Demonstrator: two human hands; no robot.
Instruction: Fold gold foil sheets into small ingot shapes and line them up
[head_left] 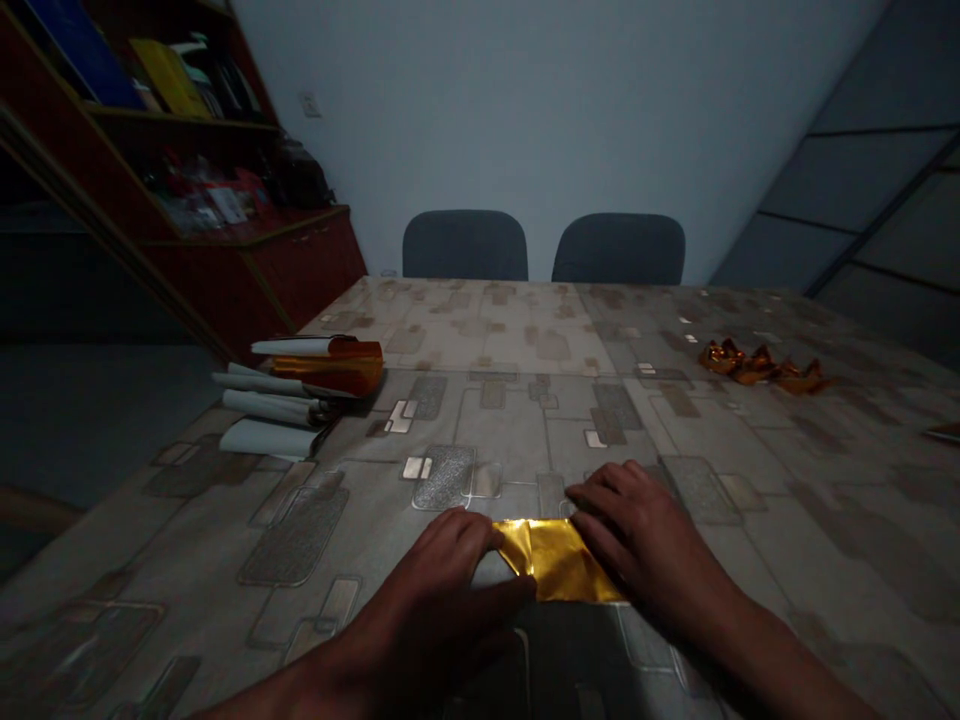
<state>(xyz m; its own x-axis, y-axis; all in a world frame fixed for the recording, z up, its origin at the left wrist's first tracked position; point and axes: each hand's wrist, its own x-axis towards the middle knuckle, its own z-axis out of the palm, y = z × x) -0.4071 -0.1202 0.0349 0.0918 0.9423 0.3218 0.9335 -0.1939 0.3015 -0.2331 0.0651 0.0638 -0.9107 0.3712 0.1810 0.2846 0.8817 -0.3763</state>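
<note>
A folded strip of shiny gold foil paper [568, 560] lies at the near part of the table, its left end creased at a slant. My left hand [459, 580] is closed on that left end, the thumb along the lower edge and the index finger at the upper corner. Over the right end lies my right hand [637, 525], its fingers bent and pressed together on the foil; its thumb is hidden. Off to the right sit several folded gold foil pieces [757, 365] in a row. A stack of folded foil sheets [326, 370], with pale backs, lies on the left.
A patterned cloth covers the table [510, 420]. Two dark chairs [465, 245] stand at its far side, before a pale wall. A reddish wooden cabinet [300, 255] with books and bags stands at the back left. A small flat object [943, 432] shows at the right edge.
</note>
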